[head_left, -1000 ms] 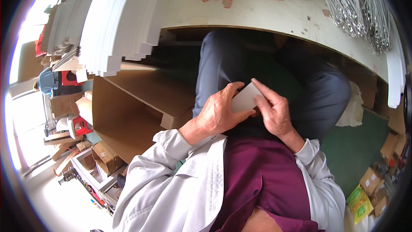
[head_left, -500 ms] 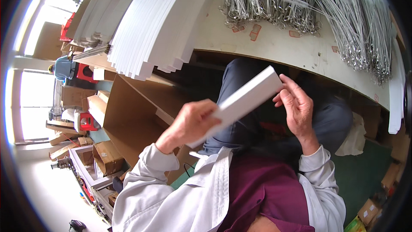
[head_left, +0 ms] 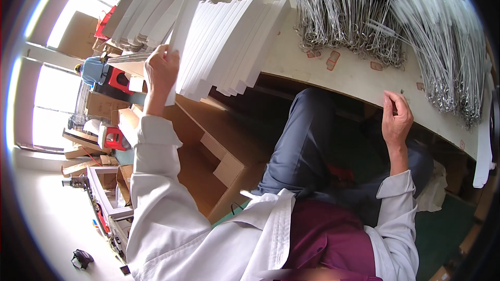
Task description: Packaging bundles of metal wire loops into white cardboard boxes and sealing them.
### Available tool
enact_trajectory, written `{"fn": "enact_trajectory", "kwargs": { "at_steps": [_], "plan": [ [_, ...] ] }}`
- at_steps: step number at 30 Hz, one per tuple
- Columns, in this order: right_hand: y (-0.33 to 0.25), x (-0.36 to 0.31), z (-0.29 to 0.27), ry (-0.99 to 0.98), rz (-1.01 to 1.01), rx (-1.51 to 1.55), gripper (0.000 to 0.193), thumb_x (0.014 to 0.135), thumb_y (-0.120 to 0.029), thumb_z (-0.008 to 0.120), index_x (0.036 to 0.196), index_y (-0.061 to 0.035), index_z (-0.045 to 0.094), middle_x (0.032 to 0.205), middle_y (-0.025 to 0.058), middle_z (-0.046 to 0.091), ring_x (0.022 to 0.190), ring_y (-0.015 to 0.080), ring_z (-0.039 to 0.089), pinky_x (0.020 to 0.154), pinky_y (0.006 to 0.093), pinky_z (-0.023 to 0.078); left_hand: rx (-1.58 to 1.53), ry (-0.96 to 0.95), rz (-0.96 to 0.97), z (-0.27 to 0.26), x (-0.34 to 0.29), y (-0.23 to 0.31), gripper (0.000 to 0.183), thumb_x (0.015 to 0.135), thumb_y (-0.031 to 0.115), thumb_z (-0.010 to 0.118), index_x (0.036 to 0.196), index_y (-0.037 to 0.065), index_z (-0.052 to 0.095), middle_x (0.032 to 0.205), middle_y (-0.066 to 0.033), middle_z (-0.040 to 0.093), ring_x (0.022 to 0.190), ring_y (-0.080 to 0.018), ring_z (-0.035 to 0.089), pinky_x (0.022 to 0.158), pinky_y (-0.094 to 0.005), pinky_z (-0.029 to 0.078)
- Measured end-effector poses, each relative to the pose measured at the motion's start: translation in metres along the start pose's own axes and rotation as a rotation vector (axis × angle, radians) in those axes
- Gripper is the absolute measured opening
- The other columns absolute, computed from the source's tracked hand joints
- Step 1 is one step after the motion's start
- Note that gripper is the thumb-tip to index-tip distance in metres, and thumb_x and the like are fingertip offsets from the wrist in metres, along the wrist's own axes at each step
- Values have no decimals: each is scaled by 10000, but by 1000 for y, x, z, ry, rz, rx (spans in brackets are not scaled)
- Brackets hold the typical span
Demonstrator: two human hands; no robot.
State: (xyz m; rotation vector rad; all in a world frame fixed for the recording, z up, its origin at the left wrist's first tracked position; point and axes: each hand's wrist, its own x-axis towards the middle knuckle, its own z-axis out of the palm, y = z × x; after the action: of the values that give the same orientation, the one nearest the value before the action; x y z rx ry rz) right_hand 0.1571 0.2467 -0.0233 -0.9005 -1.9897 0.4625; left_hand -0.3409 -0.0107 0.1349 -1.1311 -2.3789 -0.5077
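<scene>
My left hand (head_left: 162, 70) is closed around a slim white carton (head_left: 183, 26), held upright and tilted at the left end of a row of like white cartons (head_left: 224, 41) on the table. Its fingers wrap the carton's lower part, and whether it touches the row I cannot tell. My right hand (head_left: 397, 117) is raised by the table's front edge, fingers curled together toward the thumb, with nothing showing in them. Nearest to it lie bundles of thin wire brushes with looped ends: a black-tipped bundle (head_left: 349, 26) and a white-tipped bundle (head_left: 445, 57).
The pale table (head_left: 291, 62) spans the far side above my knees. An open cardboard box (head_left: 208, 177) stands low at my left. More pale cartons (head_left: 148, 15) are stacked at far left. Beyond are red stools (head_left: 119, 80) and a person in blue (head_left: 94, 70).
My left hand has carried the white carton from over my lap leftward and away to the carton row. My right hand has left the carton's end and moved right, toward the table edge.
</scene>
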Motion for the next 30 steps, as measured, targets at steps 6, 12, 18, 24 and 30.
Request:
{"fn": "enact_trajectory", "kwargs": {
  "at_steps": [6,12,18,24,30],
  "plan": [
    [-5,-2,5,31,-72,-77,95,966,-54,665,1035,-19,720,983,102,718,892,265,701,797,354,559,377,-5,110,16,48,-63,251,932,264,656,1058,47,652,993,-217,702,922,-440,693,794,-547,548],
    [-6,-5,5,96,-84,-150,95,923,-34,675,1006,-30,722,979,123,711,900,324,697,795,406,566,245,-154,112,74,52,-96,287,996,305,546,1061,73,702,1042,-205,721,1009,-423,694,850,-516,556],
    [-13,4,10,91,-78,-76,62,895,-72,673,937,-58,716,951,121,712,872,337,695,753,424,568,-72,-164,84,53,51,-108,401,970,215,604,1310,10,667,1175,-206,726,1068,-323,703,940,-426,537],
    [-7,-7,-42,59,87,165,55,924,-42,704,965,-6,711,890,135,714,758,260,702,684,341,559,-152,-110,239,36,12,58,405,1026,180,632,1395,14,609,1348,-198,667,1240,-352,636,1070,-425,475],
    [56,-7,-152,348,101,-218,93,903,-116,707,975,-57,711,921,125,725,856,334,715,748,403,577,-440,-271,579,51,-82,187,339,938,23,689,1272,-22,651,1232,-218,682,1148,-377,667,1014,-441,516]
  ]
}}
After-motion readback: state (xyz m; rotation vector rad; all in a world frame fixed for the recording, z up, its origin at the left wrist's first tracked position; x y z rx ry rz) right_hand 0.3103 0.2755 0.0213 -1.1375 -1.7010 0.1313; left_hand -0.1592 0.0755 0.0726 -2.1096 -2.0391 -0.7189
